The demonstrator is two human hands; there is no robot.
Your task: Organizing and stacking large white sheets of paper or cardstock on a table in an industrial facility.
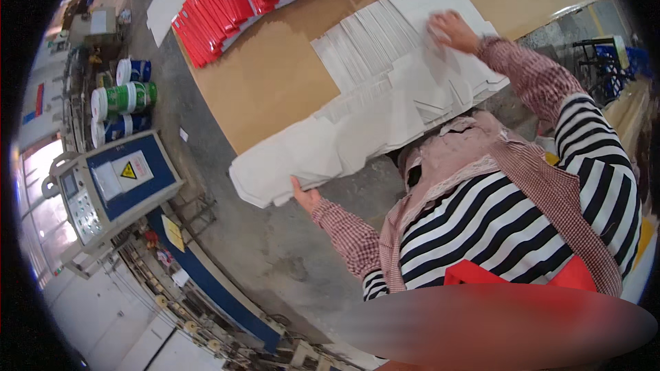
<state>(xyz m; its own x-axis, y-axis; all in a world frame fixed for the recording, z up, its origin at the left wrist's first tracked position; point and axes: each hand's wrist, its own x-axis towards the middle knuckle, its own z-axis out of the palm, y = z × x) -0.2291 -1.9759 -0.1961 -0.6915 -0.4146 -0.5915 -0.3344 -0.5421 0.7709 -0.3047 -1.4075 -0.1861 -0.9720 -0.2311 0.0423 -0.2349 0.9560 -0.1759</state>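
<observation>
Flat white cardboard blanks (295, 154) lie overlapped in a long fanned row along the near edge of the table. My left hand (306, 196) grips the left end of this row at its near edge, thumb showing and the other fingers hidden beneath. Over the far right part of the white blanks is my right hand (454, 31), slightly blurred, its fingers loosely bent and apart with nothing visible in them. Beside it, a second fanned row of white blanks (368, 41) leans in tight layers.
Red-and-white folded cardboard pieces (220, 14) stand fanned along the table's far side. Brown board (254, 106) covers the tabletop. To the left are a machine control panel (113, 189) and several paint-type buckets (127, 99). Blue and black items (608, 62) stand at the right.
</observation>
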